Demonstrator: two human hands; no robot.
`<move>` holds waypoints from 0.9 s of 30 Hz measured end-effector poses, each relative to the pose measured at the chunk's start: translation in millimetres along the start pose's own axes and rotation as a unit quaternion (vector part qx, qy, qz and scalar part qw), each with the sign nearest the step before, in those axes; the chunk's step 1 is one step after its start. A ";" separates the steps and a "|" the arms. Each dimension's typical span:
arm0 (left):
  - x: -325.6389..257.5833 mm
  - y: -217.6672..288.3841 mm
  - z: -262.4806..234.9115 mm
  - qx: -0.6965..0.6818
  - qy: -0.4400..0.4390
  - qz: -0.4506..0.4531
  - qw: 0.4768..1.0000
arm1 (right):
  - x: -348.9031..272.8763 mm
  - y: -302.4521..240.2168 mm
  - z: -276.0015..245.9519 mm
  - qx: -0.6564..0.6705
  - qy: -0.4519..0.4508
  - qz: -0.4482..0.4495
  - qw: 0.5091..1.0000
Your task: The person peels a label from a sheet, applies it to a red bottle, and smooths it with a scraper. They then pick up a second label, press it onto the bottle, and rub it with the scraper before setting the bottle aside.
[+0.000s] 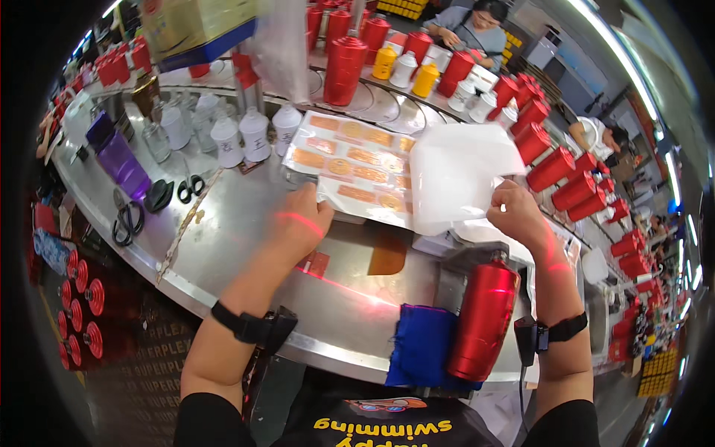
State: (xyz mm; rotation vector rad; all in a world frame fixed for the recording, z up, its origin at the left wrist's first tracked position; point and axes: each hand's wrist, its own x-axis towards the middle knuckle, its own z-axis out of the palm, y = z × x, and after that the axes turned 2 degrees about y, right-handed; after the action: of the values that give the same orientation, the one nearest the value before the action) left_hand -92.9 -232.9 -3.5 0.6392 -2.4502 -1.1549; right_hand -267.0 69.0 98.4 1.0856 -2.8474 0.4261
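Note:
A sheet of gold and orange stickers (357,192) is spread in front of me, and a white translucent backing sheet (462,175) extends from its right side. My left hand (304,216), slightly blurred, is closed on the sticker sheet's near left corner. On the other side, my right hand (519,212) pinches the right edge of the backing sheet. A shiny red bottle (484,320) lies tilted on a folded blue cloth (423,343), nearer to me and left of my right forearm. Red light lines cross both arms and the metal table (335,328).
Left are black-handled scissors (128,223), a purple bottle (125,164) and several white bottles (255,138). Beyond runs a conveyor (372,100) carrying red, yellow and white bottles. A person (473,37) works across it. A brown translucent piece (387,255) lies near the sheets.

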 end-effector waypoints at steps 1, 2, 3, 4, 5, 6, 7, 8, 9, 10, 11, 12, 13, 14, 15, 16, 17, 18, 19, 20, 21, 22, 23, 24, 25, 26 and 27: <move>-2.5 10.1 -2.7 0.227 0.059 0.108 0.966 | -11.1 9.4 0.9 -0.042 -0.012 0.011 0.999; -2.2 27.4 -4.4 0.226 0.048 0.119 0.966 | -20.7 19.0 2.4 -0.086 -0.015 0.033 0.996; 1.2 50.0 -3.5 0.191 0.091 0.193 0.958 | -31.0 27.8 2.2 -0.086 -0.014 0.049 0.995; 3.4 69.4 -3.0 0.159 0.140 0.259 0.942 | -35.9 31.0 1.8 -0.108 0.002 0.034 0.994; 6.6 89.8 8.0 0.160 0.136 0.264 0.941 | -41.2 34.2 0.3 -0.130 0.018 0.019 0.991; 10.7 110.0 22.6 0.159 0.022 0.194 0.968 | -43.8 34.5 -2.4 -0.105 0.012 0.025 0.994; 14.1 125.0 32.1 0.153 -0.089 0.123 0.976 | -50.9 31.6 -9.2 -0.103 0.013 0.029 0.994; 18.5 127.6 44.9 0.155 -0.093 0.127 0.975 | -58.6 28.4 -16.9 -0.051 0.036 0.022 0.998; 25.0 125.1 66.1 0.166 -0.140 0.118 0.969 | -66.7 27.1 -25.7 -0.002 0.061 0.017 0.998; 28.8 125.4 84.9 0.179 -0.190 0.106 0.960 | -75.9 29.2 -31.7 0.008 0.069 0.021 0.997; 34.3 122.8 97.6 0.181 -0.194 0.111 0.958 | -86.4 34.8 -37.8 0.009 0.072 0.028 0.997; 40.6 116.7 102.5 0.163 -0.179 0.116 0.963 | -94.5 41.8 -41.0 0.024 0.086 0.018 0.996; 46.8 112.7 108.3 0.142 -0.167 0.124 0.968 | -104.5 47.5 -45.3 0.035 0.102 0.012 0.994; 53.8 111.5 116.0 0.127 -0.127 0.124 0.976 | -113.5 52.6 -49.7 0.042 0.104 0.030 0.993; 58.0 121.0 120.4 0.131 -0.131 0.126 0.975 | -119.4 59.3 -49.9 0.045 0.105 0.034 0.993; 60.7 136.5 123.2 0.006 -0.170 0.114 0.979 | -124.9 66.8 -50.7 0.057 0.118 0.041 0.991; 60.2 149.6 125.4 -0.118 -0.205 0.097 0.967 | -129.0 73.1 -51.4 0.070 0.131 0.045 0.988; 53.8 170.3 130.0 -0.200 -0.278 0.114 0.932 | -130.8 77.6 -52.3 0.072 0.134 0.045 0.987; 45.3 195.0 135.0 -0.281 -0.349 0.128 0.885 | -132.2 86.2 -51.5 0.072 0.136 0.050 0.987; 31.0 216.3 138.0 -0.263 -0.393 0.134 0.871 | -134.1 96.1 -50.0 0.088 0.160 0.059 0.981; 29.0 218.4 144.6 -0.242 -0.452 0.197 0.836 | -131.7 101.2 -49.0 0.106 0.183 0.060 0.975; 26.9 221.1 151.3 -0.203 -0.468 0.183 0.841 | -128.0 103.5 -49.9 0.102 0.193 0.070 0.973; 25.6 222.5 156.0 -0.164 -0.482 0.169 0.844 | -124.6 103.3 -48.7 0.105 0.195 0.067 0.973; 18.7 227.1 155.5 -0.164 -0.493 0.117 0.846 | -122.7 107.0 -45.1 0.088 0.209 0.061 0.972; 17.1 221.8 155.5 -0.162 -0.494 0.118 0.846 | -118.0 107.5 -38.8 0.074 0.222 0.051 0.971; 18.0 213.5 154.3 -0.190 -0.480 0.093 0.851 | -110.8 106.3 -29.0 0.080 0.219 0.041 0.971; 18.2 204.1 146.7 -0.217 -0.461 0.064 0.858 | -99.1 95.6 -22.3 0.081 0.194 0.038 0.977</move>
State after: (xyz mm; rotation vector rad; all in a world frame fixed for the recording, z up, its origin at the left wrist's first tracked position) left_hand -230.7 -35.5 71.1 -0.3131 -2.6575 -2.2329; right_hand -256.8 207.1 81.9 0.8072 -2.5451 0.7919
